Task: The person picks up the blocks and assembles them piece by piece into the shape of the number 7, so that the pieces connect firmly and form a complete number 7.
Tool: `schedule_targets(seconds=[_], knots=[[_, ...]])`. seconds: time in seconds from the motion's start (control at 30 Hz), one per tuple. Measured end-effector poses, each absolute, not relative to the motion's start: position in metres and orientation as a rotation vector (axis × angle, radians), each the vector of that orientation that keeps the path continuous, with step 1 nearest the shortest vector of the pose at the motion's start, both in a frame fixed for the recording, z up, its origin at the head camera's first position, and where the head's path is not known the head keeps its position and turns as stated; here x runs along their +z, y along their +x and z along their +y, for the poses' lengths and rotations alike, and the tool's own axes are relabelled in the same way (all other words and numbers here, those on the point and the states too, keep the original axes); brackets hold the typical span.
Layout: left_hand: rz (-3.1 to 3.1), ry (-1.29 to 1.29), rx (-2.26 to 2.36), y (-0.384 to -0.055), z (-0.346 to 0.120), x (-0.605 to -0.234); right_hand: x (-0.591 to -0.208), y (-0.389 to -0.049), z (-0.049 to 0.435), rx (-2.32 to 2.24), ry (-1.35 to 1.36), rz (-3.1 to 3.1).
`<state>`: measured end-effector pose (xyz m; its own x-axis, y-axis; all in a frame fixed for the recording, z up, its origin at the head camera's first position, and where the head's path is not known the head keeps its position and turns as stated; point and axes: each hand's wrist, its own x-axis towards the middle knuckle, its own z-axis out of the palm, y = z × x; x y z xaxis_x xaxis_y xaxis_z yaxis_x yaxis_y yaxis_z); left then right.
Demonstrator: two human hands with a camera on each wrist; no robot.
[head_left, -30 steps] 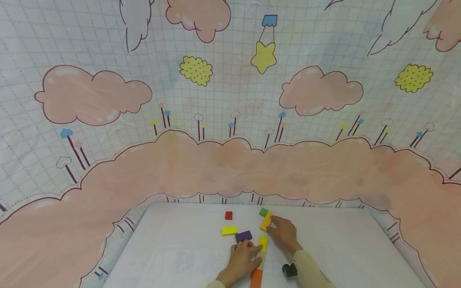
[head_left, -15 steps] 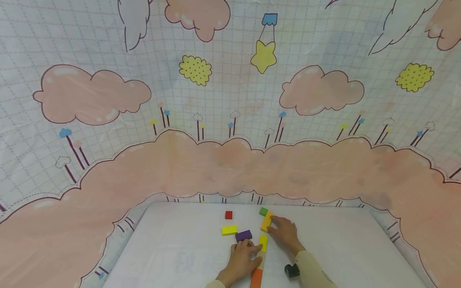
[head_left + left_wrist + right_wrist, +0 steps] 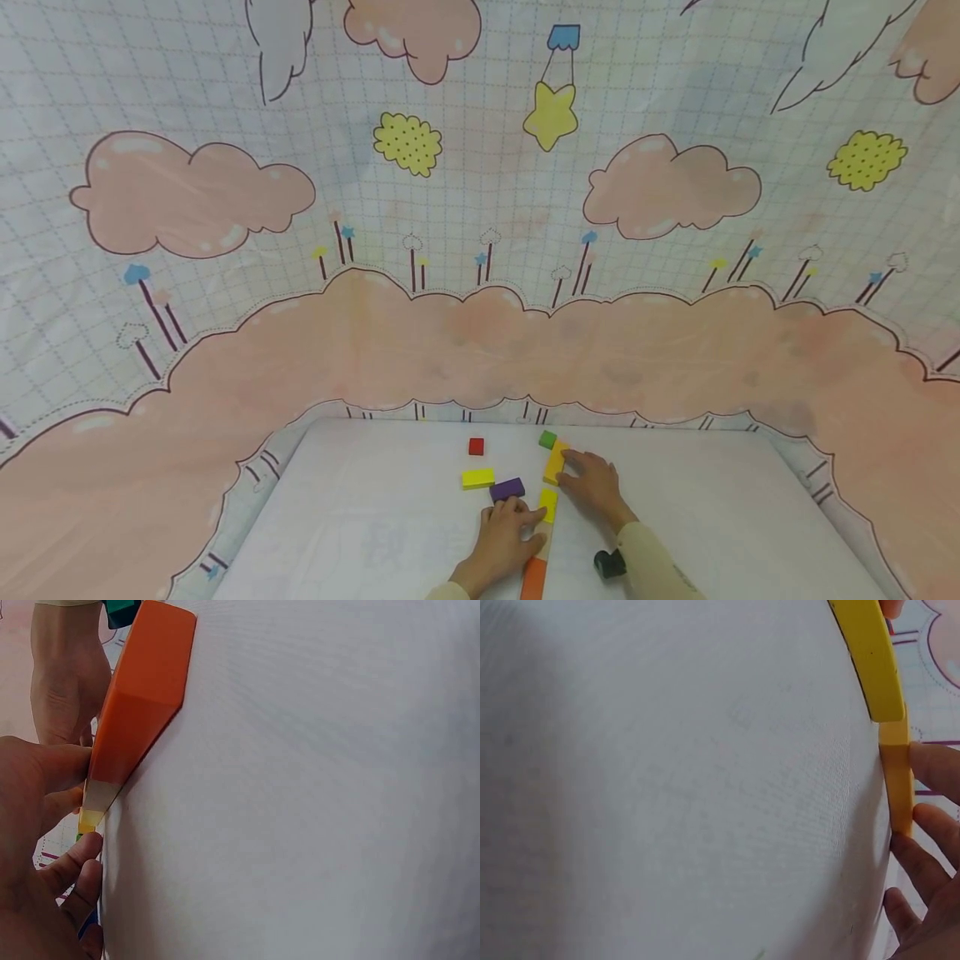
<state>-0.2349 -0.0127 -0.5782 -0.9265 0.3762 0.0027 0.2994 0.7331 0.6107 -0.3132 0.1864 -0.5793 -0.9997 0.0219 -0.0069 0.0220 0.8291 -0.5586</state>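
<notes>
A row of flat wooden blocks runs away from me: an orange block (image 3: 534, 577), a plain wood block (image 3: 545, 533) and a yellow block (image 3: 549, 505). My left hand (image 3: 498, 540) rests against the row from the left, thumb at the plain block and index finger at the yellow one. My right hand (image 3: 596, 486) holds a yellow-orange block (image 3: 554, 464) by fingertips and thumb, just beyond the row. In the right wrist view, the yellow-orange block (image 3: 897, 776) lies close behind the yellow block (image 3: 874, 664). A small green block (image 3: 547, 439) stands at its far end.
Left of the row lie a purple block (image 3: 507, 488), another yellow block (image 3: 477, 479) and a red cube (image 3: 476, 447). A dark green piece (image 3: 609, 565) sits beside my right sleeve. A patterned cloth (image 3: 480, 350) rises behind the white table (image 3: 360, 500).
Both hands stay nearly still on the blocks. The dark green piece and right sleeve have shifted slightly right, and the head view has moved a little.
</notes>
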Motion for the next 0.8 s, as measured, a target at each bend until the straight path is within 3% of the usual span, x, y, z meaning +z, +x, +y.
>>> schedule_targets(seconds=[0.8], knots=[[2.819,0.534,0.939,-0.2342,-0.0110,-0.5776,-0.5768,-0.3067,0.1851,-0.922,0.036,2.983]])
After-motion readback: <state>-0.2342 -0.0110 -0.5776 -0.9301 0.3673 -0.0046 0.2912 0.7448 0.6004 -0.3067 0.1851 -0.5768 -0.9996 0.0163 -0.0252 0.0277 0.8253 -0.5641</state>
